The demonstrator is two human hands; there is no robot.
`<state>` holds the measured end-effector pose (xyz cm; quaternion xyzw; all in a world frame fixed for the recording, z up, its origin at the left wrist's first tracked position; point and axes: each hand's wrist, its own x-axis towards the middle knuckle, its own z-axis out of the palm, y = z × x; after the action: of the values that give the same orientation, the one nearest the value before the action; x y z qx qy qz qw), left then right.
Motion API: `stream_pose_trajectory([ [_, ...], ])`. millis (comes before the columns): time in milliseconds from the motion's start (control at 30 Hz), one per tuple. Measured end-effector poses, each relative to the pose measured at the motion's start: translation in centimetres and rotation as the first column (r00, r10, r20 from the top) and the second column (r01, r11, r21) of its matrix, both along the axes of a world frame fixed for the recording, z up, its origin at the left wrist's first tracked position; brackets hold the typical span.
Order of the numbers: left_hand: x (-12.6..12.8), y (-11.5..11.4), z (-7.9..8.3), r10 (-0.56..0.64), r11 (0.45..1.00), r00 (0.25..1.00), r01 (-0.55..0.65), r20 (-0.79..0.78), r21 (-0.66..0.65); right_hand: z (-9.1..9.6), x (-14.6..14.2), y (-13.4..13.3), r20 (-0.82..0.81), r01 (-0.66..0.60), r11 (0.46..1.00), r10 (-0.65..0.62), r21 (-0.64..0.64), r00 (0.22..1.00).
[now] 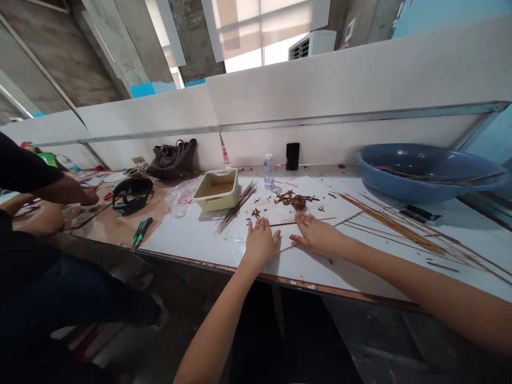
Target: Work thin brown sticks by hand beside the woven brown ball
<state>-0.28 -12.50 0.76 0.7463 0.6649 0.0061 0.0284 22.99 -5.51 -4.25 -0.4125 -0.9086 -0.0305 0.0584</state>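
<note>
My left hand (262, 241) lies flat on the white sheet (192, 237), fingers stretched forward and thumb apart. Beside it, my right hand (316, 234) is also laid out flat, palm down. A thin brown stick (287, 223) runs crosswise at the fingers of both hands and comes out to the right of the right hand. Just beyond the right fingertips sits a brown clay-like lump (298, 202), with small brown crumbs and rolled bits (283, 198) scattered around it. What lies under the palms is hidden.
Left are a cream basin (216, 200) of brownish liquid and thin dark sticks (239, 207). Tan sticks (394, 224) and a blue tub (424, 184) are right. A bottle (269, 173) and phone (293, 156) stand behind. Pliers (141, 232) lie near a co-worker's hand (86, 195).
</note>
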Motion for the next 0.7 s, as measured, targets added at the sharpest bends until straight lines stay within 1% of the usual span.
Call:
stream_pose_trajectory([
  [67,-0.2,-1.3,-0.4,-0.03,0.999,1.0,0.03,0.0,0.018,-0.4,0.5,-1.1,-0.007,-0.024,1.0,0.024,0.01,1.0],
  [167,-0.4,-3.5,-1.5,-0.032,0.997,0.999,0.033,-0.006,0.072,-1.3,1.3,-2.6,-0.006,-0.054,0.998,0.054,0.024,0.999],
  [233,-0.3,-3.6,-1.7,-0.026,0.997,1.0,0.026,-0.001,0.073,-1.2,1.2,-2.4,0.004,-0.062,0.998,0.062,0.024,0.998],
  [367,0.1,-1.1,-0.7,0.017,0.999,1.0,-0.017,0.005,0.047,0.1,-0.1,-0.3,0.018,0.0,1.0,0.001,-0.022,1.0],
  [433,0.2,-0.7,-0.5,0.026,0.997,1.0,-0.027,0.009,0.067,0.3,-0.3,0.1,0.01,0.016,0.999,-0.015,-0.032,1.0],
  [500,0.3,-1.7,-0.8,0.034,0.994,0.999,-0.035,0.017,0.104,-0.3,0.2,-0.6,-0.008,-0.014,1.0,0.014,-0.006,1.0],
  [600,0.2,-3.9,-1.7,0.056,0.987,0.998,-0.06,0.032,0.146,-1.6,1.5,-2.1,-0.018,-0.073,0.996,0.075,0.053,0.997],
  [633,0.2,-4.3,-1.8,0.063,0.987,0.997,-0.067,0.033,0.149,-1.8,1.8,-2.4,-0.014,-0.087,0.994,0.088,0.066,0.996],
  [700,0.2,-4.1,-1.7,0.079,0.988,0.997,-0.082,0.027,0.13,-1.7,2.0,-2.1,-0.004,-0.098,0.993,0.099,0.071,0.995],
])
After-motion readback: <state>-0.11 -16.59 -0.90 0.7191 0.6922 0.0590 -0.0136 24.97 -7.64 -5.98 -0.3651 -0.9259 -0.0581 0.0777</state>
